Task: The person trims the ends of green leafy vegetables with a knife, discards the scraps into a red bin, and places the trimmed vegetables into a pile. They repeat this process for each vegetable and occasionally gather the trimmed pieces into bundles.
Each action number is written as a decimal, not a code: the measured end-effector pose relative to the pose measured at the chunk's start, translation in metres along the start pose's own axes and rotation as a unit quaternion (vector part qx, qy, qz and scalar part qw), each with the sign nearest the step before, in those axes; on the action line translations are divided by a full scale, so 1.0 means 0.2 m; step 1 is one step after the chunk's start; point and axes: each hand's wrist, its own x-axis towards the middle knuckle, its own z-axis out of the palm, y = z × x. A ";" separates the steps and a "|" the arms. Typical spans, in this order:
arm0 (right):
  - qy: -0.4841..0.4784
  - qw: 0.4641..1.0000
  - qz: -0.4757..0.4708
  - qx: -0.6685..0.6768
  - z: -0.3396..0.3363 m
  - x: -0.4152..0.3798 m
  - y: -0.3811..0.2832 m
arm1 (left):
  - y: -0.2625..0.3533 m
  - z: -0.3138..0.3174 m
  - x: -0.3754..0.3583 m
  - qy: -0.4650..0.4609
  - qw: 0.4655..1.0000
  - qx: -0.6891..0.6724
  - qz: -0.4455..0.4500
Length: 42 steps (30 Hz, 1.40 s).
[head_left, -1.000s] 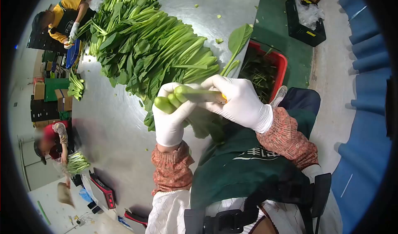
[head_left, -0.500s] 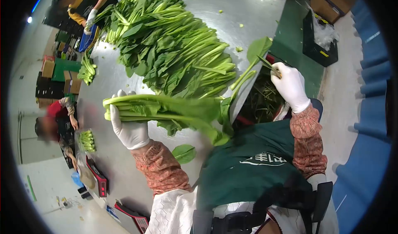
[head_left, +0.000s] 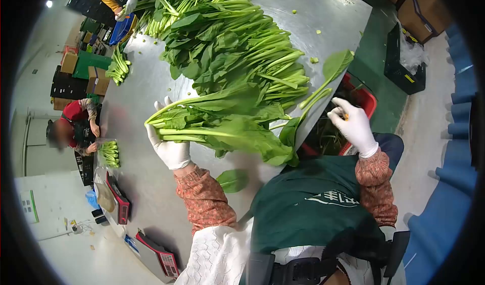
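Observation:
My left hand [head_left: 173, 146], in a white glove, is closed round the stem ends of a bunch of leafy greens [head_left: 222, 128] held over the metal table. The leaves of the bunch spread right toward my apron. My right hand [head_left: 353, 126], also gloved, is at the table's right edge with its fingers bent round a small orange-brown thing, mostly hidden. Between the hands, a loose leafy stalk [head_left: 318, 90] lies at the table edge. Beyond the bunch lies a large pile of greens [head_left: 227, 47]. A single leaf [head_left: 233, 180] rests near my left sleeve.
Under the table's right edge is a red crate [head_left: 371, 108] with plant scraps. A black crate [head_left: 401, 65] stands on the floor. Red scales [head_left: 118, 199] are at the lower left. One co-worker [head_left: 76, 123] handles bagged greens [head_left: 108, 153]; another's gloved hand [head_left: 132, 3] is at the top left.
The bunch in my left hand has fanned out, its leaves spread wider. My right hand has turned, and the blade that stuck out of it no longer shows. The whole view has shifted.

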 end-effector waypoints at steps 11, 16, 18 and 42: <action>-0.151 0.959 -0.122 -0.206 0.55 -0.14 0.05 | 0.15 -0.07 -0.01 0.099 0.973 0.125 0.169; -0.040 0.973 0.025 -0.226 0.24 -0.08 0.34 | 0.25 0.01 -0.11 0.014 0.995 -0.077 0.067; -0.019 0.968 0.078 -0.239 0.10 -0.08 0.46 | 0.25 0.03 -0.13 0.004 0.991 -0.129 0.046; -0.034 0.986 -0.085 0.143 0.06 -0.01 -0.19 | -0.15 0.30 -0.29 0.077 0.609 0.771 0.168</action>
